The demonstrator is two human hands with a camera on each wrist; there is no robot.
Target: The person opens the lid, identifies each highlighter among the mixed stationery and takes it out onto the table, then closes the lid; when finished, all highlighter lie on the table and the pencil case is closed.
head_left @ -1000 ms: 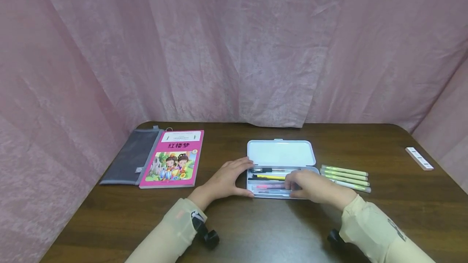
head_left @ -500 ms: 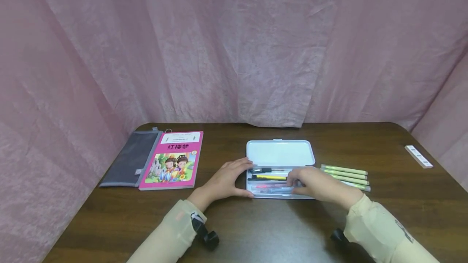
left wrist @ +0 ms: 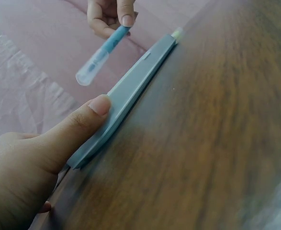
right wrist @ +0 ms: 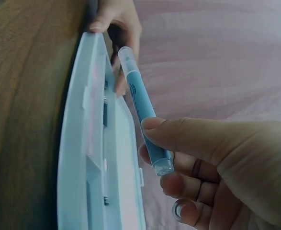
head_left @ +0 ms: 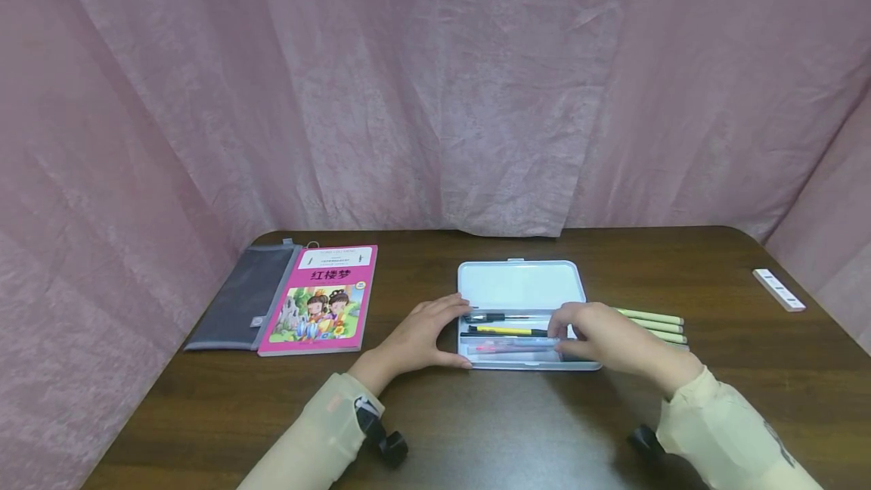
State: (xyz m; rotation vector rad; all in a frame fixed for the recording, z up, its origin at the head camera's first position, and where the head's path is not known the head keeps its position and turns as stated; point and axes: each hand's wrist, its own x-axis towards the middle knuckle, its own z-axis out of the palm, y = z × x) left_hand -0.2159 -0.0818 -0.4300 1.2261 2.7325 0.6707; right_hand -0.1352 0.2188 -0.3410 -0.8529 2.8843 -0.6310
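Note:
My left hand (head_left: 422, 335) grips the left end of an open white pencil case (head_left: 522, 283), its thumb on the front wall (left wrist: 135, 84) in the left wrist view and its fingers at the back corner. Just above the case's right half, my right hand (head_left: 605, 339) pinches a blue marker (right wrist: 147, 108) with a clear cap between thumb and fingers. The capped end tilts up toward the left hand in the right wrist view. Inside the case lie a black-capped pen (head_left: 486, 317), a yellow-and-black pen (head_left: 503, 330) and a pink pen (head_left: 506, 348).
Several light green markers (head_left: 656, 317) lie right of the case, partly hidden by the right hand. A pink book (head_left: 354, 301) rests on a grey pouch (head_left: 241, 297) at the left. A small white strip (head_left: 779, 290) lies far right on the brown table (head_left: 435, 429); a pink curtain (head_left: 435, 97) hangs behind.
My right hand has lifted out of the case's front section with the blue marker and shifted slightly right, now covering part of the green markers. The left hand stays put.

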